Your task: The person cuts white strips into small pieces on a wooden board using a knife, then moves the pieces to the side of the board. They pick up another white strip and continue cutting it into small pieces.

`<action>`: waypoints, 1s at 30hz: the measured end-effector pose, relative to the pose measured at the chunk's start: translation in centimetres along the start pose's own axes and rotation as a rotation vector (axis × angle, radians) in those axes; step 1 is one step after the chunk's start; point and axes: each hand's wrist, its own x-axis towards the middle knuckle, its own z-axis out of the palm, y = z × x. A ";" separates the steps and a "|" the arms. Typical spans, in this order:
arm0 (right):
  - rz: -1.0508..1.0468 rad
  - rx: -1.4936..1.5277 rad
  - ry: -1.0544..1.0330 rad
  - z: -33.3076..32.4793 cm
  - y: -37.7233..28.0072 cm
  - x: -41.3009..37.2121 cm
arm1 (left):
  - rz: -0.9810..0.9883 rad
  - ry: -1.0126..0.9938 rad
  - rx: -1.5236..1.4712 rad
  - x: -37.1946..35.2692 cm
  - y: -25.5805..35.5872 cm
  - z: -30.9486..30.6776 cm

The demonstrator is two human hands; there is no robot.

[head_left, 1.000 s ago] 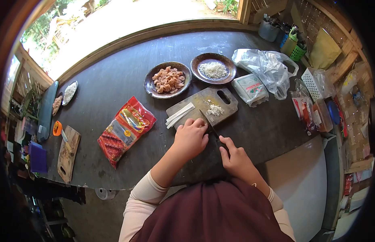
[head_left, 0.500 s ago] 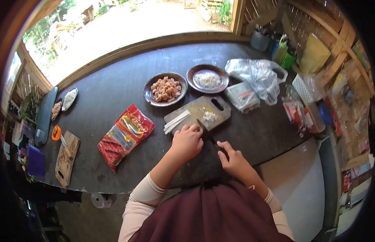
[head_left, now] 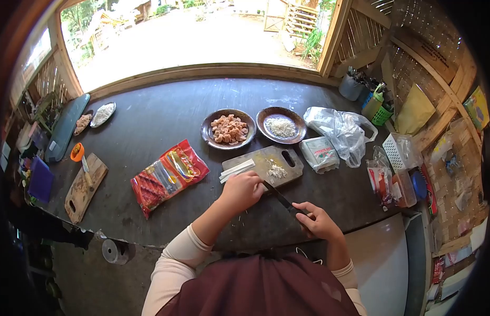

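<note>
My right hand (head_left: 317, 220) is closed round the handle of a dark knife (head_left: 279, 196), its blade slanting up to the left toward the cutting board's near edge. The knife tip lies close beside the fingers of my left hand (head_left: 241, 188). These fingers are curled over the near ends of thin white strips (head_left: 237, 169) on the grey cutting board (head_left: 250, 157); the strips' ends are hidden under them. A small heap of white shreds (head_left: 276, 169) lies on the board, right of the strips. A few slivers are scattered on the table before the board.
Behind the board stand a plate of brown chunks (head_left: 229, 129) and a plate of white shreds (head_left: 280, 126). Plastic bags (head_left: 342, 131) lie at right. A red sausage packet (head_left: 170, 176) is at left, beyond it a wooden board (head_left: 86, 188) with a knife and an orange cup (head_left: 77, 152).
My right hand has drawn the knife back toward me, off the board's shreds. The shreds look more spread out. My view has shifted, so everything sits lower in the picture.
</note>
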 end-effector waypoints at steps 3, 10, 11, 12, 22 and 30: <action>0.022 0.000 0.012 -0.4 -0.2 0.3 | -0.030 0.095 -0.135 0.1 0.8 -1.1; -0.022 -0.071 -0.037 -2.8 -0.8 3.4 | -0.032 0.177 -0.184 0.3 -0.8 0.4; -0.038 -0.075 -0.050 -3.1 -0.7 4.0 | -0.004 0.155 -0.153 0.3 -0.7 0.4; -0.053 -0.078 -0.061 -3.4 -0.5 4.7 | 0.025 0.131 -0.122 0.2 -0.6 0.4; -0.080 -0.048 -0.031 -3.4 -1.2 4.5 | 0.050 0.076 -0.074 -0.1 -0.5 1.0; -0.010 0.017 -0.163 -4.1 0.5 4.2 | -0.023 0.161 -0.029 0.3 -0.8 0.6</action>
